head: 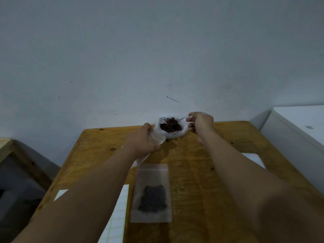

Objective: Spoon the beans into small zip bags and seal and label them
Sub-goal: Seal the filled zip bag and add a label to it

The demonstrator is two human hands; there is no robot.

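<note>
At the far edge of the wooden table (192, 165) lies an open plastic bag of dark beans (171, 128). My right hand (201, 124) holds a clear spoon (182, 119) loaded with beans just above that bag. Left of it, my left hand (143, 139) grips an empty small zip bag (157, 137), its mouth facing the beans. A filled zip bag (151, 193) with a dark heap of beans lies flat near me, between my forearms.
A sheet of white labels (117, 216) lies at the near left, partly under my left forearm. White paper (254, 158) shows beyond my right forearm. A white cabinet (298, 123) stands to the right, and a dark box (15, 172) sits on the left.
</note>
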